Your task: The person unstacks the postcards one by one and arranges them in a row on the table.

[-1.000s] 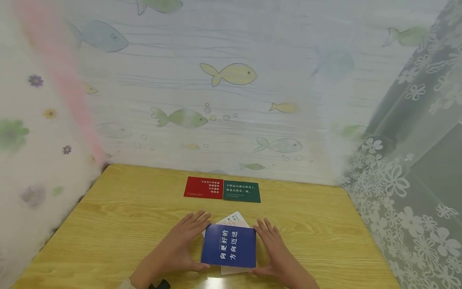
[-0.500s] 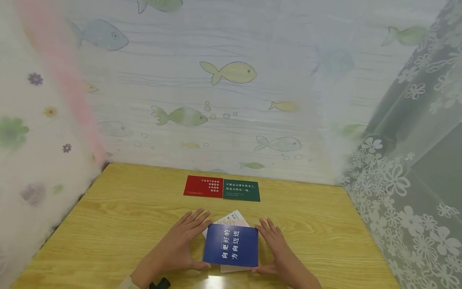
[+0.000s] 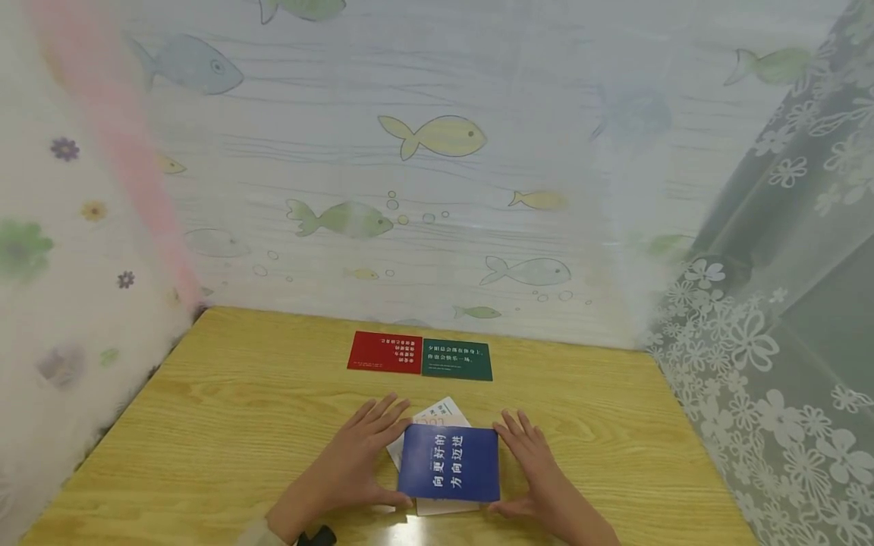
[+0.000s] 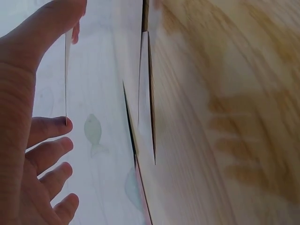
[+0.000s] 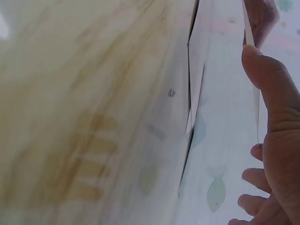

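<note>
In the head view a blue card (image 3: 449, 464) with white lettering is raised above the table, between my two hands. My left hand (image 3: 348, 466) holds its left edge, thumb at the near corner and index finger at the far one. My right hand (image 3: 539, 478) holds the right edge the same way. The wrist views show the card edge-on, apart from the tabletop, with the other fingers spread free. Beneath it lie pale cards (image 3: 442, 410) with print, set at different angles and mostly hidden by the blue one.
Farther back, a red card (image 3: 385, 353) and a green card (image 3: 457, 359) lie side by side on the wood-grain table (image 3: 239, 394). A fish-print curtain (image 3: 437, 189) hangs behind the table. Lace fabric (image 3: 765, 394) borders its right side. A dark object (image 3: 317, 537) is at my left wrist.
Both hands have shifted a little to the right with the blue card between them. The pale cards below and the red and green cards have stayed put.
</note>
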`<state>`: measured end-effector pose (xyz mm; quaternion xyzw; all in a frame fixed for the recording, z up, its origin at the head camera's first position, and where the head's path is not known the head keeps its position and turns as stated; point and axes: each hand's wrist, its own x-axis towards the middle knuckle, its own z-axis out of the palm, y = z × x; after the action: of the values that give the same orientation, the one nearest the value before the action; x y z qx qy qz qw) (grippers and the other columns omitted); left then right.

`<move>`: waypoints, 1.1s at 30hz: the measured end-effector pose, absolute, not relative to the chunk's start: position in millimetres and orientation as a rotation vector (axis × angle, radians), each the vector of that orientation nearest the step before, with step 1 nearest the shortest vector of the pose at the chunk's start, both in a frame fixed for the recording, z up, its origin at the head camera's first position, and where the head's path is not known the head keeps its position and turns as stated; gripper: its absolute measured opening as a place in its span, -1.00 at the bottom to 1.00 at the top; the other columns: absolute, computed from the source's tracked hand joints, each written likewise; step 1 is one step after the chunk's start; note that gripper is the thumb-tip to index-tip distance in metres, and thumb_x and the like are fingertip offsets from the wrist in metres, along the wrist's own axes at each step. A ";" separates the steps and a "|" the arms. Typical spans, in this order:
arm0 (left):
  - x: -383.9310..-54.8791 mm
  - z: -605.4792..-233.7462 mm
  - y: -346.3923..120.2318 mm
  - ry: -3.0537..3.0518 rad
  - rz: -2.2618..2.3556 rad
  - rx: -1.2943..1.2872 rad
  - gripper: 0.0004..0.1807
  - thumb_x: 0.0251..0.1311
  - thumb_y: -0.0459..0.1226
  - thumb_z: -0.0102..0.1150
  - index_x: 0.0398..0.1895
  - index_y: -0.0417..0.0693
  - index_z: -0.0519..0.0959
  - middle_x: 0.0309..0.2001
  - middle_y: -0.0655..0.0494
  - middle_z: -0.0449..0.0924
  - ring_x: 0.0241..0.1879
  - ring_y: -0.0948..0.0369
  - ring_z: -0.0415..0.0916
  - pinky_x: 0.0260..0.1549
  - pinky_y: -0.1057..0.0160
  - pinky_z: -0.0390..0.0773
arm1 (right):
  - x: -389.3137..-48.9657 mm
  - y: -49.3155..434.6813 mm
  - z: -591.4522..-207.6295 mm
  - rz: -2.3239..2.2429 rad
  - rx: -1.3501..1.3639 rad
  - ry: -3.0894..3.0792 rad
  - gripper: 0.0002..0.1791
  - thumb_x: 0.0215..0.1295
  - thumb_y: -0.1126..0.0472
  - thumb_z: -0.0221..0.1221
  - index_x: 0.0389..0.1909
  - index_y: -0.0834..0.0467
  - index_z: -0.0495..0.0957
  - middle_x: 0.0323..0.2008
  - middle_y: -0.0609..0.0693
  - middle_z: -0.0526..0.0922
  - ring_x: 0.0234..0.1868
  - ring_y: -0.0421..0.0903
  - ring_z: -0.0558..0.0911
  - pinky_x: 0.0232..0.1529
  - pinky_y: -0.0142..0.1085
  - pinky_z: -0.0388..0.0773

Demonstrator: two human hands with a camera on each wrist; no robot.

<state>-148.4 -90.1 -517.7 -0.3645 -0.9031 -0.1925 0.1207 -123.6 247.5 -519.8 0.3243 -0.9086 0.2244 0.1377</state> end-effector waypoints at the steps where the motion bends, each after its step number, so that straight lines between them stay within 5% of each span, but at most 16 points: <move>1: -148.8 -516.9 -88.7 -2.652 -0.579 -1.069 0.20 -0.27 0.46 0.44 0.39 -0.10 0.48 0.53 -0.01 0.28 0.55 -0.07 0.12 0.51 -0.11 0.15 | -124.7 248.7 -519.8 0.636 0.941 -2.617 0.28 -0.34 -0.11 0.66 0.47 0.26 0.29 0.45 0.34 0.33 0.65 -0.12 -0.18 0.55 -0.50 -0.44; 7: -151.9 -516.2 -81.2 -2.699 -0.626 -1.113 0.15 -0.20 0.34 0.49 0.42 -0.15 0.44 0.54 -0.02 0.25 0.56 -0.07 0.09 0.53 -0.12 0.12 | -127.9 256.8 -521.8 0.696 0.931 -2.619 0.25 -0.34 -0.05 0.66 0.45 0.26 0.31 0.42 0.41 0.33 0.63 -0.27 -0.27 0.53 -0.55 -0.46; 19: -157.9 -516.0 -61.0 -2.756 -0.558 -1.065 0.17 -0.17 0.33 0.47 0.51 -0.07 0.34 0.59 0.02 0.16 0.60 0.00 0.00 0.55 -0.05 0.08 | -131.0 273.8 -524.7 0.732 0.810 -2.711 0.24 -0.25 -0.09 0.62 0.49 0.28 0.27 0.45 0.43 0.26 0.63 0.12 -0.06 0.48 -0.60 -0.52; 27: -170.8 -511.8 -40.9 -2.785 -0.596 -1.089 0.14 -0.12 0.30 0.46 0.52 -0.03 0.32 0.59 0.02 0.15 0.61 0.01 -0.05 0.56 -0.09 0.04 | -135.5 288.1 -522.3 0.755 0.777 -2.694 0.22 -0.27 0.01 0.65 0.48 0.26 0.28 0.43 0.47 0.27 0.62 0.19 -0.05 0.48 -0.59 -0.48; 30: -176.1 -510.7 -33.5 -2.783 -0.613 -1.095 0.14 -0.14 0.28 0.49 0.51 -0.05 0.35 0.58 -0.01 0.17 0.61 -0.02 -0.03 0.55 -0.12 0.06 | -138.4 293.1 -521.3 0.756 0.741 -2.706 0.23 -0.30 0.07 0.67 0.48 0.25 0.29 0.43 0.47 0.27 0.63 0.17 -0.06 0.62 -0.21 -0.31; 33: -181.3 -513.0 -28.1 -2.777 -0.603 -1.084 0.13 -0.16 0.29 0.49 0.48 -0.06 0.38 0.56 -0.05 0.20 0.60 -0.05 -0.01 0.54 -0.14 0.08 | -141.7 297.2 -519.6 0.768 0.717 -2.719 0.23 -0.32 0.09 0.67 0.48 0.22 0.30 0.43 0.47 0.26 0.63 0.14 -0.09 0.50 0.35 -0.08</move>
<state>-181.3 -28.1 -513.0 -0.3559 -0.9120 -0.1979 0.0501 -141.7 297.2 -519.6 0.2443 -0.9268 0.2618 0.1131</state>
